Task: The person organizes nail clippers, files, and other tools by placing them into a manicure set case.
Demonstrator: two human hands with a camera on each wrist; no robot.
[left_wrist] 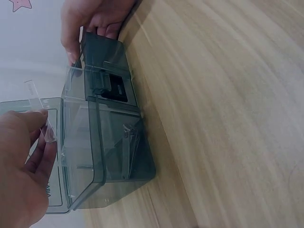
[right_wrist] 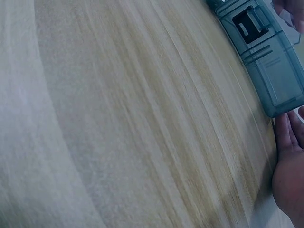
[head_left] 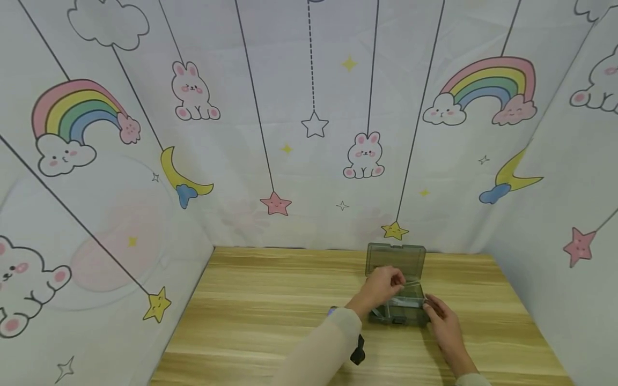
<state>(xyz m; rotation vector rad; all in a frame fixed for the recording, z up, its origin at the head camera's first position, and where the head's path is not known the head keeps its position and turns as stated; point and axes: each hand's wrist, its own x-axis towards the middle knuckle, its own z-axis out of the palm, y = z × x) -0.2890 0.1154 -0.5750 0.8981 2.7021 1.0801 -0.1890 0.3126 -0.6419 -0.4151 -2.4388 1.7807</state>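
Observation:
A see-through grey-green plastic storage box [head_left: 403, 316] stands on the table with its hinged lid [head_left: 396, 260] raised at the back. Over the box, my left hand [head_left: 383, 286] pinches a narrow clear plastic strip [left_wrist: 33, 92] between thumb and fingers. My right hand [head_left: 445, 320] grips the box's right end, with a digit at the rim and other fingers along the outer wall. Through the front wall, a thin angled piece [left_wrist: 127, 147] shows inside; its kind is unclear. A black latch [left_wrist: 116, 88] sits on the front. The right wrist view catches only part of the box [right_wrist: 278, 78].
The wood-grain table [head_left: 260, 316] reaches back to a white cloth wall [head_left: 309, 177] printed with rabbits, stars and rainbows, with more cloth at both sides. A small black object [head_left: 358, 351] shows beside my left sleeve [head_left: 318, 348].

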